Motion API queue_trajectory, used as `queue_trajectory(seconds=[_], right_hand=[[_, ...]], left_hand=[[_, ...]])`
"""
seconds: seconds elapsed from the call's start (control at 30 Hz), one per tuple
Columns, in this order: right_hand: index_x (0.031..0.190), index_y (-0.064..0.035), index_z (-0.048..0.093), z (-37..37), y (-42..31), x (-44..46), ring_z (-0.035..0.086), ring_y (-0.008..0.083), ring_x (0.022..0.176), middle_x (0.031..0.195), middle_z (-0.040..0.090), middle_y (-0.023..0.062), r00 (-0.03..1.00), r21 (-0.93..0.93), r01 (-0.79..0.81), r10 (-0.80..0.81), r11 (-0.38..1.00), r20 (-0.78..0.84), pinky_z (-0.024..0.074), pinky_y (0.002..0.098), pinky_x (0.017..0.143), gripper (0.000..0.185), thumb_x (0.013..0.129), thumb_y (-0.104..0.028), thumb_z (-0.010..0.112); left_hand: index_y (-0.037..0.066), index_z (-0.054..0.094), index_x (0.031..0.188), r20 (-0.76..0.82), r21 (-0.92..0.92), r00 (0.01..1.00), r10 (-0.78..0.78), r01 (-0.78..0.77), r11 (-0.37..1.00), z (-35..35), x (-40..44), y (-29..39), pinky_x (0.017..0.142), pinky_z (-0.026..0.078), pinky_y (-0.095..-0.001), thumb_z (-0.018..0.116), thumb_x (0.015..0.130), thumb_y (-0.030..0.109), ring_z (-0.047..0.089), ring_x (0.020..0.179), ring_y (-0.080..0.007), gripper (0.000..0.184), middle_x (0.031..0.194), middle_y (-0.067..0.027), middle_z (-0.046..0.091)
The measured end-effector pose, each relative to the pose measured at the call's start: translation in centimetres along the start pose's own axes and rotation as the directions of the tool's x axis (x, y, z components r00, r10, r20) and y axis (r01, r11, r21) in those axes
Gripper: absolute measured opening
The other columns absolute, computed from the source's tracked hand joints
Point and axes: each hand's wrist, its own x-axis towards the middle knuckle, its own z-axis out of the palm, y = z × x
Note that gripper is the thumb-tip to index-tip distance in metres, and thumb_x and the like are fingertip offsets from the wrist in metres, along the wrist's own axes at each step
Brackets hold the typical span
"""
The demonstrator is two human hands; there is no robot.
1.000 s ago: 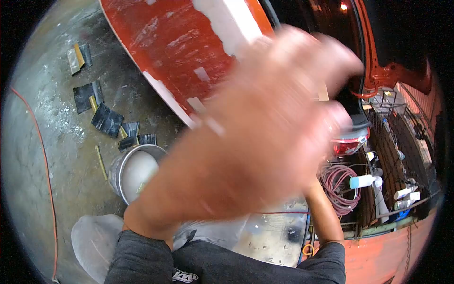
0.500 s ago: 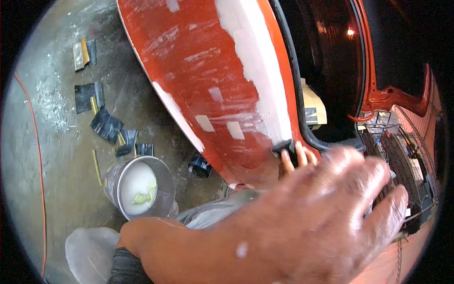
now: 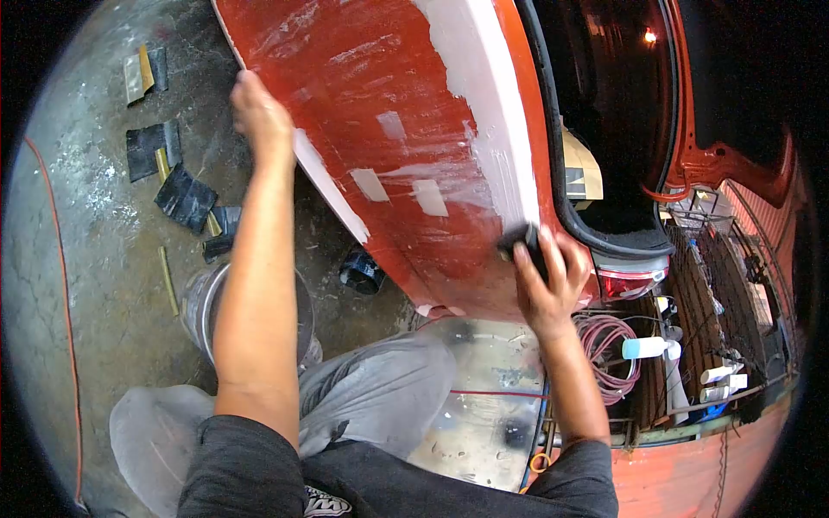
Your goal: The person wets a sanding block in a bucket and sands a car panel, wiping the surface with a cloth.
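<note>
The red car panel bears a broad white filler strip and smaller pale patches. Near the strip's lower end, my right hand presses a dark sanding pad against the surface, its fingers wrapped over it. My left hand is at the panel's left edge, fingers bent and slightly blurred; whether it grips the edge is unclear. Below that hand, my forearm covers much of a metal bucket.
Black sandpaper sheets lie on the floor at left, beside an orange hose. A dark roll sits under the panel. At right are a coiled hose, a tail light and a rack with bottles.
My left hand has swung from the foreground, where it blocked the view, up and left to the panel's edge. My right hand with the pad has come into full view, slightly higher in the picture.
</note>
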Motion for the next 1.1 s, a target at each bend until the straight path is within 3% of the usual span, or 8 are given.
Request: queue_trajectory(seconds=[0.17,0.4,0.6,0.8,0.9,1.0,1.07,1.1], right_hand=[[0.134,-0.0285,0.067,0.2,-1.1,14.2,0.055,0.0247,0.124,0.145,0.059,0.0013,0.995,-0.079,0.094,-0.095,0.992,-0.005,0.0412,0.0427,0.100,0.048,0.087,-0.022,0.059],[0.122,-0.0266,0.073,-1.7,1.6,-2.7,0.055,0.0227,0.124,0.143,0.062,0.0008,0.952,0.009,0.225,-0.221,0.974,0.214,0.0417,0.0446,0.104,0.034,0.089,-0.026,0.063],[0.130,-0.0206,0.065,-0.3,-1.8,14.4,0.055,0.0230,0.124,0.147,0.058,0.0042,0.963,0.001,0.245,-0.243,0.970,0.119,0.0406,0.0423,0.106,0.044,0.087,-0.024,0.056],[0.126,-0.0240,0.071,-0.6,-0.3,-1.9,0.057,0.0218,0.123,0.146,0.060,0.0061,0.975,-0.005,0.157,-0.154,0.988,0.163,0.0416,0.0435,0.105,0.037,0.090,-0.023,0.061],[0.125,-0.0236,0.071,-0.9,0.1,-1.6,0.056,0.0209,0.123,0.147,0.060,0.0053,0.968,0.010,0.176,-0.175,0.984,0.182,0.0407,0.0424,0.106,0.036,0.091,-0.024,0.061],[0.129,-0.0253,0.069,0.8,-1.0,10.2,0.056,0.0221,0.122,0.147,0.059,0.0008,0.992,-0.057,0.123,-0.123,0.991,0.013,0.0417,0.0404,0.103,0.040,0.090,-0.023,0.060],[0.129,-0.0250,0.067,2.2,-2.0,17.5,0.056,0.0236,0.121,0.143,0.059,0.0003,0.984,-0.087,0.118,-0.129,0.989,-0.127,0.0431,0.0418,0.098,0.042,0.087,-0.022,0.063],[0.128,-0.0236,0.070,2.1,-2.8,18.5,0.058,0.0264,0.126,0.141,0.061,0.0041,0.988,-0.101,0.078,-0.091,0.992,-0.127,0.0437,0.0425,0.101,0.040,0.088,-0.020,0.074]], left_hand=[[-0.008,0.047,0.145,0.153,-0.260,0.988,0.001,0.039,0.965,-0.1,-1.4,0.3,0.114,0.038,-0.0456,0.036,0.106,0.062,0.052,0.134,-0.0395,0.081,0.148,-0.0288,0.051],[-0.006,0.049,0.144,0.130,-0.058,0.991,-0.018,0.026,0.998,0.1,-1.9,0.3,0.111,0.039,-0.0462,0.039,0.105,0.062,0.052,0.133,-0.0428,0.078,0.144,-0.0302,0.054],[-0.005,0.049,0.143,0.159,-0.111,0.987,-0.020,0.038,0.993,-0.1,-1.6,0.0,0.112,0.038,-0.0462,0.038,0.105,0.062,0.052,0.134,-0.0431,0.078,0.145,-0.0302,0.053],[-0.004,0.048,0.144,0.162,-0.091,0.985,-0.059,0.074,0.993,-0.3,-2.0,0.6,0.112,0.038,-0.0463,0.039,0.104,0.064,0.052,0.134,-0.0430,0.079,0.145,-0.0300,0.053],[-0.004,0.047,0.144,0.161,-0.076,0.985,-0.062,0.075,0.994,-0.4,-2.2,0.9,0.112,0.038,-0.0459,0.039,0.104,0.064,0.052,0.134,-0.0428,0.079,0.144,-0.0299,0.054],[-0.003,0.047,0.145,0.166,-0.143,0.986,-0.034,0.058,0.988,-0.2,-1.6,0.1,0.112,0.038,-0.0452,0.038,0.104,0.064,0.052,0.133,-0.0420,0.079,0.143,-0.0290,0.055],[-0.005,0.037,0.155,0.255,-0.192,0.963,-0.087,0.138,0.972,-1.2,-2.6,1.8,0.122,0.028,-0.0392,0.038,0.109,0.055,0.039,0.148,-0.0308,0.076,0.160,-0.0213,0.040],[-0.005,0.036,0.156,0.267,-0.231,0.960,-0.083,0.147,0.962,-1.1,-2.4,1.9,0.122,0.028,-0.0390,0.038,0.109,0.054,0.039,0.148,-0.0304,0.075,0.161,-0.0208,0.040]])
